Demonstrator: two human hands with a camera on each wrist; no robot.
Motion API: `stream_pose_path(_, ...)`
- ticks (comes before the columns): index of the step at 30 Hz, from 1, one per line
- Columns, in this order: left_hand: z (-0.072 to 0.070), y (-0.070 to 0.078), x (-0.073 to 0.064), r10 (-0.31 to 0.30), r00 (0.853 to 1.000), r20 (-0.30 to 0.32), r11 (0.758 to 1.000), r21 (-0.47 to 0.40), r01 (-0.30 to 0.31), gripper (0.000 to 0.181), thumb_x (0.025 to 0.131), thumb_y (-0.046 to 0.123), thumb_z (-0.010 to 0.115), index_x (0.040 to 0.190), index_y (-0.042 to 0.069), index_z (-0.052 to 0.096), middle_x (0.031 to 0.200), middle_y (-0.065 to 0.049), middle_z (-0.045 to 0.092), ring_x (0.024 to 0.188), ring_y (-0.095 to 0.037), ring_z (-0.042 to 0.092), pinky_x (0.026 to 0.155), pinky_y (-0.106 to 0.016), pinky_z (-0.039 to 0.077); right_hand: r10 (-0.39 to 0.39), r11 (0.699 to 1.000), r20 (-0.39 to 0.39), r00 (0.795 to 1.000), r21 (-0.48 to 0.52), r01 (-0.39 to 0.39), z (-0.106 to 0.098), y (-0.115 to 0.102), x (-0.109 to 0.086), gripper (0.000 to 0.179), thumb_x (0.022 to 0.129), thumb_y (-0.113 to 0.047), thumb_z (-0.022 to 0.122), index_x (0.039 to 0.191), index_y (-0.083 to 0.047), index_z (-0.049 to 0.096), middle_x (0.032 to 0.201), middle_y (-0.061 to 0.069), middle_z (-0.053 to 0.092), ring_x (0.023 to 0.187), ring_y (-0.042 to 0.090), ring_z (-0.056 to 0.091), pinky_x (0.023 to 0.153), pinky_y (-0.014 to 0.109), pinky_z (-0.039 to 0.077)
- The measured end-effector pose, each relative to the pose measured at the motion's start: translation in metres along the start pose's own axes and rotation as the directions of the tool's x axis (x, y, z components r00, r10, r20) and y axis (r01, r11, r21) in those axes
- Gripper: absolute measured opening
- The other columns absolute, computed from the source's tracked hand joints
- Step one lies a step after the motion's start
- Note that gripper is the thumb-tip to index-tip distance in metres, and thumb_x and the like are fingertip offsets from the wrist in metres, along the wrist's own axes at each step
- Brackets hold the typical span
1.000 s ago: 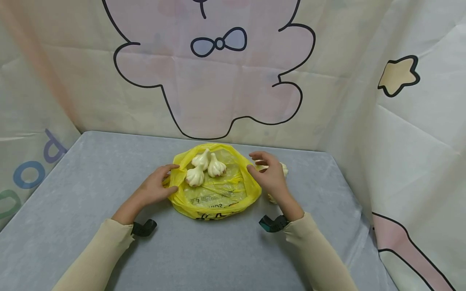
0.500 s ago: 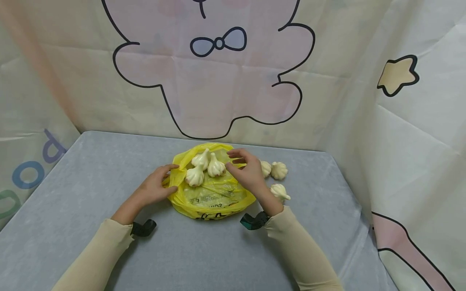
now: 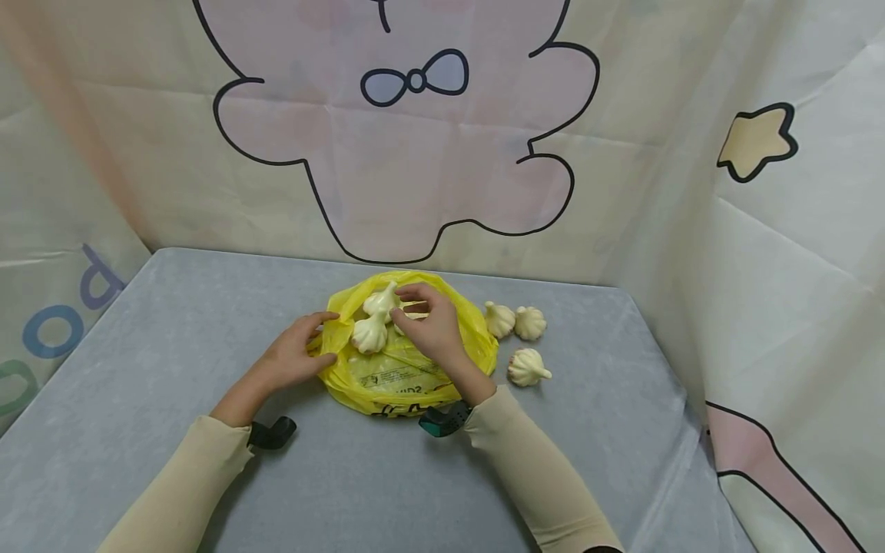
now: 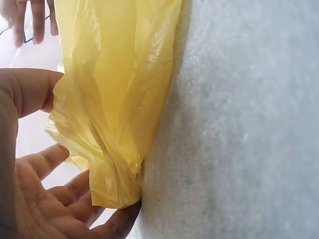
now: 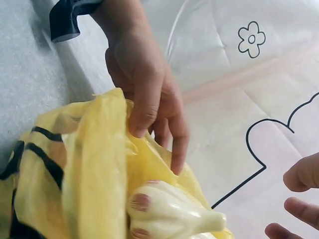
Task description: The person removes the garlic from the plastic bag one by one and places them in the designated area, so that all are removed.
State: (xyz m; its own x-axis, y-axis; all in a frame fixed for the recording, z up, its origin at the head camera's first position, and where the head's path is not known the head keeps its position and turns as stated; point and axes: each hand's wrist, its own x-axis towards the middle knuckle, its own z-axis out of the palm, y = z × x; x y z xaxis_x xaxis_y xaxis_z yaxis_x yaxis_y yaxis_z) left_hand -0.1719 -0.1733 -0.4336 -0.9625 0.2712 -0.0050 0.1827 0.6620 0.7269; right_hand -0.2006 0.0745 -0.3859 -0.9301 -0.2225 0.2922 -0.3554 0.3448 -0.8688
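Note:
A yellow plastic bag (image 3: 480, 330) lies with its mouth spread on the grey table. Two garlic bulbs (image 3: 369, 336) show inside it; a third is mostly hidden behind my right hand (image 3: 432, 326). That hand hangs over the bag's middle, its bent fingers apart with nothing between them. At the bag's left side, my left hand (image 3: 293, 353) holds the edge between thumb and fingers; the left wrist view shows the gathered plastic (image 4: 109, 169) there. A garlic bulb (image 5: 169, 211) with pinkish patches fills the bag's mouth in the right wrist view, below the right fingertips (image 5: 299, 174).
Right of the bag, three more garlic bulbs lie on the table: two side by side at the back (image 3: 531, 323) and one nearer garlic bulb (image 3: 527, 367). A printed cloth backdrop (image 3: 622, 192) rises behind the grey tabletop (image 3: 373, 491).
My right hand has moved left from the bag's right rim to over its middle, uncovering the bulbs on the right and covering one inside. The left hand has stayed in place.

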Motion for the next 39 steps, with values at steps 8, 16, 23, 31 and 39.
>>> stream_pose_path(8,0.000,0.002,0.000,0.001,1.000,-0.006,1.000,-0.003,-0.001,0.065,0.086,0.017,0.064,0.144,0.005,0.039,0.146,-0.028,0.037,0.127,-0.050,0.045,0.103,-0.060,0.040,0.072,0.997,0.016,0.997,0.002,-0.072,0.019,0.005,0.002,0.032,0.086,-0.018,0.068,0.115,-0.007,0.066,0.117,0.011,0.065,0.102,0.027,0.065,0.085,0.034,0.056)
stream_pose_path(16,0.000,0.001,-0.001,-0.005,1.000,-0.010,1.000,-0.006,0.005,0.064,0.086,0.018,0.065,0.144,0.007,0.039,0.145,-0.028,0.037,0.126,-0.050,0.045,0.102,-0.060,0.040,0.147,0.987,0.022,0.989,-0.064,-0.146,0.033,0.009,0.003,0.031,0.085,-0.022,0.068,0.115,-0.014,0.066,0.114,0.006,0.066,0.093,0.023,0.068,0.076,0.029,0.058)
stream_pose_path(23,-0.001,0.003,-0.002,-0.018,1.000,-0.006,1.000,-0.010,0.018,0.064,0.086,0.018,0.065,0.144,0.008,0.039,0.146,-0.028,0.036,0.127,-0.050,0.045,0.102,-0.060,0.041,0.156,0.984,0.011,0.988,-0.093,-0.154,0.037,0.010,0.003,0.028,0.086,-0.021,0.066,0.112,-0.011,0.066,0.110,0.007,0.067,0.091,0.021,0.069,0.067,0.026,0.058)
stream_pose_path(31,-0.001,0.003,-0.001,-0.011,1.000,-0.008,1.000,-0.008,0.011,0.065,0.086,0.018,0.065,0.144,0.007,0.039,0.146,-0.029,0.036,0.126,-0.051,0.045,0.102,-0.060,0.041,0.177,0.978,0.010,0.984,-0.111,-0.175,0.039,0.013,0.005,0.025,0.087,-0.018,0.065,0.111,-0.013,0.066,0.106,0.008,0.068,0.088,0.019,0.069,0.066,0.025,0.058)
stream_pose_path(39,0.000,0.002,-0.002,-0.008,1.000,-0.012,1.000,-0.010,0.007,0.065,0.085,0.018,0.065,0.144,0.006,0.039,0.145,-0.029,0.037,0.127,-0.050,0.045,0.103,-0.059,0.041,0.175,0.978,0.016,0.984,-0.119,-0.172,0.040,0.015,0.006,0.023,0.087,-0.015,0.064,0.110,-0.014,0.067,0.100,0.006,0.069,0.085,0.017,0.068,0.067,0.024,0.057)
